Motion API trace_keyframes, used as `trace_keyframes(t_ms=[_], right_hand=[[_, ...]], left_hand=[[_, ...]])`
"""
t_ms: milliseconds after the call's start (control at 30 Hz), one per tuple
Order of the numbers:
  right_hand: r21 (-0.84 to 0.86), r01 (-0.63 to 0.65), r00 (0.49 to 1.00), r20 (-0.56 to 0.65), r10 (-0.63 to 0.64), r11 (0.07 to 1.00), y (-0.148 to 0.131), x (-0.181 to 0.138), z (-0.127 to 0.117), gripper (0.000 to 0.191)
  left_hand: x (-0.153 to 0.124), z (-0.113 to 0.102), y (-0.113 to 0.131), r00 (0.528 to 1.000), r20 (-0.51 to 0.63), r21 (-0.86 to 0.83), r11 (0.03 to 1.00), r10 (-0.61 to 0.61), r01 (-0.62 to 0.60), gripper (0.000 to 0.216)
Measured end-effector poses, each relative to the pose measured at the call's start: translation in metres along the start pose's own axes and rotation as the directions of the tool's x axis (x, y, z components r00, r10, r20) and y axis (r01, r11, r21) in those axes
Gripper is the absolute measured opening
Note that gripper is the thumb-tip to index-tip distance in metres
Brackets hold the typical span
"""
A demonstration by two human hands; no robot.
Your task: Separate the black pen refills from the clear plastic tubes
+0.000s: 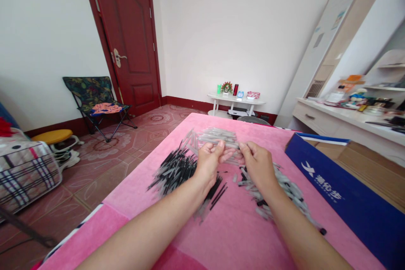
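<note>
On the pink cloth (228, 228) lie heaps of pen parts. A pile of thin black refills (172, 168) spreads left of my hands. Clear pen barrels (215, 136) are stacked just beyond them. Grey caps and pieces (284, 194) trail to the right. My left hand (209, 162) is closed, its fingers curled and pinched on a clear pen barrel. My right hand (257, 164) is closed too, gripping the same small piece between the two hands. What exactly sits in the fingertips is partly hidden.
An open blue cardboard box (335, 190) stands at the right edge of the cloth. A folding chair (95, 101), a red door (129, 38), a small white table (236, 103) and a white desk (348, 118) ring the room. A plaid bag (28, 173) is at left.
</note>
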State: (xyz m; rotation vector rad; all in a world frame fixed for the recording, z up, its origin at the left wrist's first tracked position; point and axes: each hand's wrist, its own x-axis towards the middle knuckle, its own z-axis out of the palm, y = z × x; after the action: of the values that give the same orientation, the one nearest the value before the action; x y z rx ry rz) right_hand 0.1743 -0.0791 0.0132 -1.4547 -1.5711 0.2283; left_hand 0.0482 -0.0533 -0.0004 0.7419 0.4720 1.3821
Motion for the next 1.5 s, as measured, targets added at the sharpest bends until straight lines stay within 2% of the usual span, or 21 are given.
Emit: trace_keyframes(t_ms=[100, 267, 433, 600, 733, 900, 1033, 1200, 1333, 1500], right_hand=[[0.009, 0.001, 0.999, 0.05, -0.001, 1.0, -0.001, 0.001, -0.002, 0.039], [0.052, 0.066, 0.995, 0.075, -0.07, 0.996, -0.002, 0.002, -0.002, 0.023], [-0.06, 0.042, 0.995, 0.096, -0.036, 0.997, -0.001, 0.001, -0.004, 0.044], [-0.054, 0.071, 0.991, 0.114, -0.064, 0.996, 0.002, 0.004, -0.006, 0.031], [-0.036, 0.028, 0.988, 0.155, -0.022, 0.999, 0.004, 0.005, -0.008, 0.044], [0.033, 0.009, 0.983, 0.181, -0.015, 0.999, 0.004, 0.009, -0.012, 0.027], [0.071, -0.034, 0.972, 0.233, 0.016, 0.997, 0.006, 0.01, -0.012, 0.038], [0.101, -0.018, 0.973, 0.232, -0.006, 0.995, 0.007, 0.009, -0.01, 0.029], [0.167, -0.087, 0.967, 0.251, 0.042, 0.982, 0.006, 0.008, -0.008, 0.041], [0.216, -0.081, 0.971, 0.239, 0.028, 0.973, 0.003, 0.006, -0.006, 0.033]], left_hand=[[0.002, -0.001, 0.0, 1.0, -0.003, -0.003, 1.0, -0.001, 0.001, 0.021], [0.004, -0.003, 0.001, 1.0, -0.027, -0.014, 1.0, -0.011, 0.011, 0.019], [0.001, -0.001, 0.002, 1.0, -0.011, 0.01, 1.0, -0.024, 0.025, 0.017], [0.0, 0.0, 0.003, 0.999, -0.024, 0.011, 1.0, -0.027, 0.027, 0.018], [0.001, 0.0, 0.003, 0.999, -0.002, 0.023, 0.999, -0.034, 0.034, 0.018], [0.003, -0.002, 0.003, 1.0, -0.003, 0.018, 1.0, -0.023, 0.023, 0.019], [0.003, -0.003, 0.003, 1.0, 0.01, 0.041, 0.999, -0.028, 0.028, 0.021], [0.002, -0.002, 0.003, 0.999, 0.002, 0.046, 0.998, -0.032, 0.032, 0.019], [0.002, -0.002, 0.002, 0.999, 0.016, 0.057, 0.997, -0.043, 0.042, 0.02], [0.002, -0.002, 0.002, 0.999, 0.0, 0.05, 0.998, -0.039, 0.039, 0.018]])
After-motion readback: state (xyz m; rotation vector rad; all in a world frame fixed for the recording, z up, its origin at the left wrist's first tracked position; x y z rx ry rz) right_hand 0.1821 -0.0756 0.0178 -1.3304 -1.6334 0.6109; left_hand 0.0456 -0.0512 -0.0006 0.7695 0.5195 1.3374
